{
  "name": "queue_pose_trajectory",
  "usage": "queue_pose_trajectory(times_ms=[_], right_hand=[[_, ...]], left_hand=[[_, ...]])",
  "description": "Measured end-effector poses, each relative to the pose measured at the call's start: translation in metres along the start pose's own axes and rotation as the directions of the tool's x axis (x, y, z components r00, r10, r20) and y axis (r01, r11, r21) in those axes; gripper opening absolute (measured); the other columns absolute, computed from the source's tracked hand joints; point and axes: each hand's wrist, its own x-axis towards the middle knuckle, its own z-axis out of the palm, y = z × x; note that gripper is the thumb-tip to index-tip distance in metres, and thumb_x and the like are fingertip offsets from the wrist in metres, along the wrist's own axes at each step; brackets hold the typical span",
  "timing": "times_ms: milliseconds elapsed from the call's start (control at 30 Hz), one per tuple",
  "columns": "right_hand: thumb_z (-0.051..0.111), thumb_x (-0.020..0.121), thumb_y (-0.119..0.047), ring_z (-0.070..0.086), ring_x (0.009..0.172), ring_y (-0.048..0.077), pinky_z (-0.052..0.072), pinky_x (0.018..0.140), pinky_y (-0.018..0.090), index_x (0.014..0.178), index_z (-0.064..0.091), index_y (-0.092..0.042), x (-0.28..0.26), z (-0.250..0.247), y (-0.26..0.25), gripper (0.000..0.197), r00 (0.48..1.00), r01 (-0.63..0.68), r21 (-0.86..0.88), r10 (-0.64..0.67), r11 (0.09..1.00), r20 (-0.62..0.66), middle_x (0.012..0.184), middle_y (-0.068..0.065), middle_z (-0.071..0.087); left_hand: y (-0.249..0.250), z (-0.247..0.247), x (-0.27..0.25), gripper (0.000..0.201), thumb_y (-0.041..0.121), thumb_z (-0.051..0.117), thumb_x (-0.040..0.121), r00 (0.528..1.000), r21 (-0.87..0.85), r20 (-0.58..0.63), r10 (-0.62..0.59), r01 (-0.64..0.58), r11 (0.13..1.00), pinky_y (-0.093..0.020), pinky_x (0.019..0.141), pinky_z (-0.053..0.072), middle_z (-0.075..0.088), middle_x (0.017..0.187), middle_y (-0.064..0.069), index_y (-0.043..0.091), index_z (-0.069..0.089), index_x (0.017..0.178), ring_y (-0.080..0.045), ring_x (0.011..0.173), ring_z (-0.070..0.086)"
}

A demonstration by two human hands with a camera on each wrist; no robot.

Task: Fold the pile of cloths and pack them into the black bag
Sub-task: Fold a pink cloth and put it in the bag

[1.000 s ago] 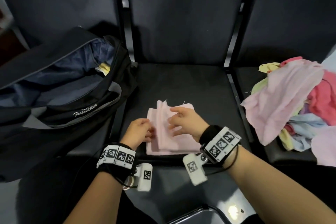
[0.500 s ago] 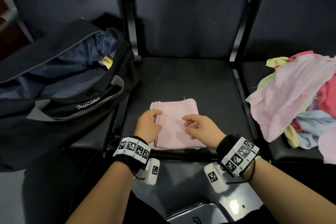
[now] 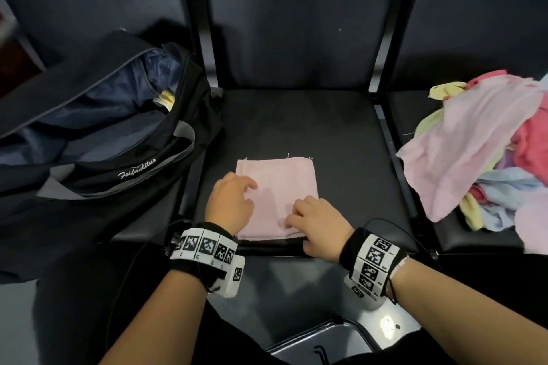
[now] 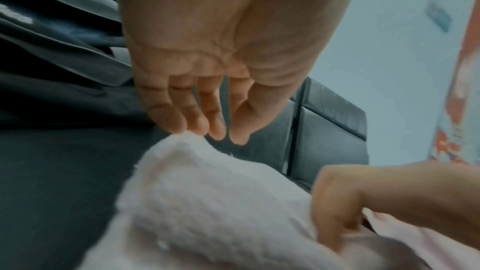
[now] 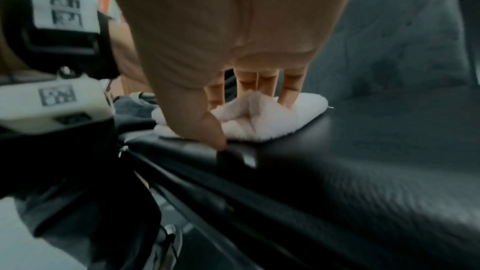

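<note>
Dark padded seats in a row, with upright backs behind them, fill the head view; the middle seat (image 3: 341, 142) carries the work. On it a folded pink cloth (image 3: 281, 187) is laid flat as a near-square, close to the seat's front edge and slightly toward its left side, with loose threads seen along its far edge.

The cloth's left edge is covered by the left hand (image 3: 229, 204), whose fingers (image 4: 179, 114) are seen in the left wrist view held close together and only gently bent, their tips at the cloth's raised corner; nothing is gripped by them. The cloth's near right corner is pressed by the right hand (image 3: 317, 224). In the right wrist view its fingers (image 5: 292, 89) are pointed down into the cloth, slightly apart, so that the fabric is bunched up between them, and the thumb is set at the seat's front edge beside the cloth. Whether the cloth is pinched between thumb and fingers cannot be told.

On the left seat the black bag (image 3: 98, 175) is set, unzipped and gaping, with a blue lining and a scrap of yellow shown inside; it is well apart from the folded cloth. On the right seat the pile of cloths (image 3: 486, 157) is heaped unfolded, in pink, yellow, pale blue and deeper red, with a large pink piece draped over its front.

Marker-printed bands are worn on both wrists.
</note>
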Motion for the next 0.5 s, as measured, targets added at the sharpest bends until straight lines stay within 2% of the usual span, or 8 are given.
queue_pose_trajectory(times_ms=[67,133,200,233,300,400,433,500], right_hand=[[0.057,0.069,-0.013,0.048,0.095,0.026,0.038,0.075,0.035,0.116,0.056,-0.025,0.0,0.006,-0.001,0.049,1.0,-0.005,-0.074,0.004,0.997,-0.012,0.109,0.001,0.052],[0.056,0.074,-0.011,0.05,0.096,0.027,0.041,0.075,0.036,0.117,0.056,-0.023,0.002,0.009,0.0,0.044,0.999,-0.014,-0.086,0.011,0.996,-0.036,0.109,0.002,0.053],[0.055,0.079,-0.01,0.05,0.098,0.028,0.044,0.077,0.038,0.119,0.058,-0.02,0.004,0.007,0.003,0.041,0.998,-0.033,-0.039,0.031,0.999,-0.049,0.111,0.004,0.054],[0.054,0.08,-0.008,0.05,0.1,0.028,0.045,0.079,0.04,0.119,0.059,-0.02,0.006,0.005,0.004,0.041,0.998,-0.051,0.013,0.051,0.999,-0.047,0.111,0.004,0.055],[0.052,0.082,-0.006,0.053,0.102,0.026,0.048,0.081,0.041,0.115,0.063,-0.021,0.008,-0.002,0.005,0.037,0.985,-0.126,0.221,0.148,0.967,-0.086,0.108,0.001,0.058],[0.057,0.079,-0.003,0.06,0.096,0.02,0.05,0.085,0.035,0.105,0.066,-0.02,0.006,-0.013,0.008,0.032,0.912,-0.157,0.594,0.348,0.789,-0.22,0.101,-0.004,0.065],[0.058,0.078,-0.002,0.061,0.096,0.017,0.05,0.086,0.033,0.106,0.066,-0.02,0.005,-0.016,0.009,0.033,0.895,-0.141,0.647,0.376,0.749,-0.241,0.101,-0.005,0.065],[0.06,0.077,-0.005,0.059,0.099,0.016,0.049,0.088,0.033,0.111,0.064,-0.02,0.001,-0.019,0.01,0.038,0.903,-0.129,0.615,0.348,0.778,-0.251,0.106,-0.006,0.062]], left_hand=[[0.011,0.005,-0.009,0.038,0.011,0.06,0.081,0.986,0.058,0.148,0.072,-0.081,0.995,-0.037,0.099,0.045,0.055,0.116,0.011,0.032,0.068,0.112,-0.017,0.114,0.048],[0.018,0.012,-0.016,0.044,0.033,0.064,0.076,0.956,0.15,0.286,0.072,-0.119,0.982,-0.037,0.102,0.04,0.051,0.126,0.015,0.037,0.062,0.12,-0.015,0.12,0.044],[0.02,0.021,-0.019,0.061,0.053,0.063,0.069,0.946,0.247,0.321,0.047,-0.131,0.96,-0.035,0.098,0.036,0.047,0.128,0.016,0.039,0.055,0.127,-0.014,0.121,0.042],[0.02,0.025,-0.019,0.065,0.058,0.065,0.067,0.95,0.29,0.31,0.043,-0.137,0.947,-0.034,0.096,0.036,0.045,0.128,0.015,0.039,0.053,0.128,-0.015,0.121,0.042],[0.02,0.031,-0.018,0.063,0.056,0.07,0.068,0.964,0.352,0.263,0.044,-0.139,0.926,-0.034,0.094,0.037,0.046,0.125,0.013,0.038,0.052,0.126,-0.016,0.119,0.043],[0.018,0.036,-0.016,0.036,0.031,0.062,0.082,0.986,0.395,0.145,0.084,-0.136,0.908,-0.035,0.087,0.04,0.053,0.117,0.007,0.031,0.058,0.118,-0.021,0.111,0.05],[0.018,0.036,-0.015,0.027,0.022,0.056,0.085,0.989,0.395,0.108,0.099,-0.134,0.909,-0.034,0.082,0.04,0.056,0.112,0.005,0.027,0.06,0.111,-0.023,0.107,0.053],[0.016,0.035,-0.012,0.02,0.013,0.049,0.087,0.99,0.351,0.079,0.118,-0.139,0.926,-0.032,0.073,0.039,0.06,0.102,0.001,0.022,0.062,0.099,-0.025,0.098,0.058]])
